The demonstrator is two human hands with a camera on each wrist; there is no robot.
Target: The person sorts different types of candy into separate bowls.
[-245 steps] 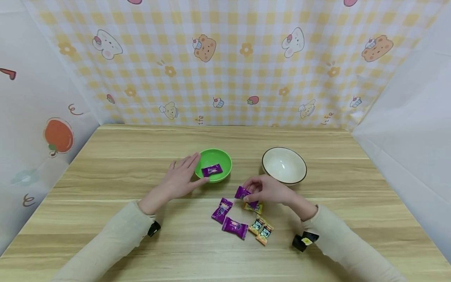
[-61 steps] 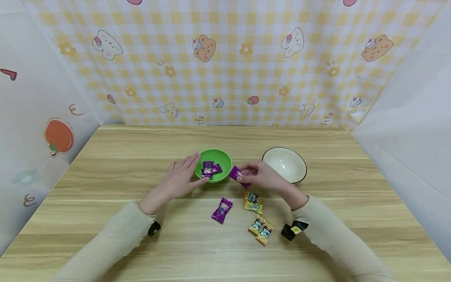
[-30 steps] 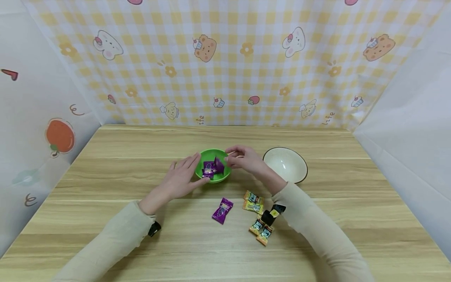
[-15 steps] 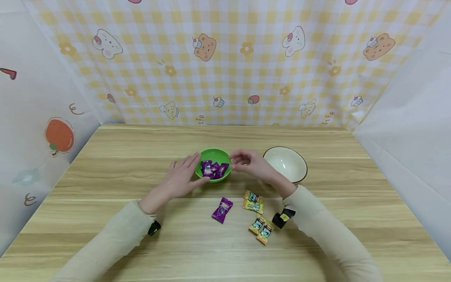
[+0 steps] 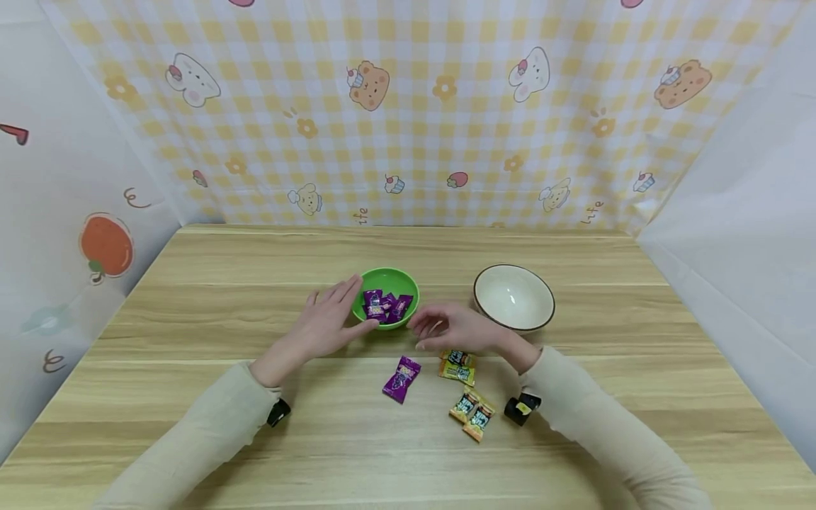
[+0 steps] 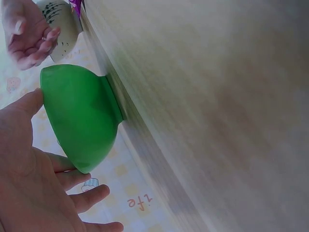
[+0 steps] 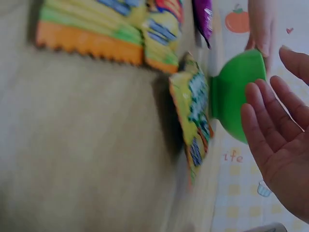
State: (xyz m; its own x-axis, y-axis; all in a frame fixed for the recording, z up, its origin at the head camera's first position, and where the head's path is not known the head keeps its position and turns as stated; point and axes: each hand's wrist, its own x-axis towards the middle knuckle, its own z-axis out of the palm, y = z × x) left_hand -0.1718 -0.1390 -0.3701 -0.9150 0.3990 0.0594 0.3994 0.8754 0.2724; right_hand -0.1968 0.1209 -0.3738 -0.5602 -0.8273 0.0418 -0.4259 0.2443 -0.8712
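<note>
My left hand (image 5: 324, 324) rests against the left side of the green bowl (image 5: 406, 283), thumb and straight fingers touching its rim. In the left wrist view the thumb and fingertips meet the rim of the upright green bowl (image 6: 79, 113). Several purple-wrapped candies (image 5: 376, 310) lie inside. My right hand (image 5: 462, 329) hovers right of the bowl, fingers loosely bent, holding nothing. Below it on the table is one purple-wrapped candy (image 5: 401, 379). Two yellow-wrapped candies (image 5: 457, 372) lie partly under the right hand; two more yellow-wrapped candies (image 5: 472, 414) sit nearer the front.
A white bowl (image 5: 515, 297) with a dark rim stands on the wooden table (image 5: 255, 248), right of the green one and close behind my right hand. A checked cloth (image 5: 408, 142) hangs along the table's back edge.
More purple-wrapped candies have gone from the table into the green bowl, the latest dropped by my right hand. That hand has since drawn back toward the loose candies. The left stays put.
</note>
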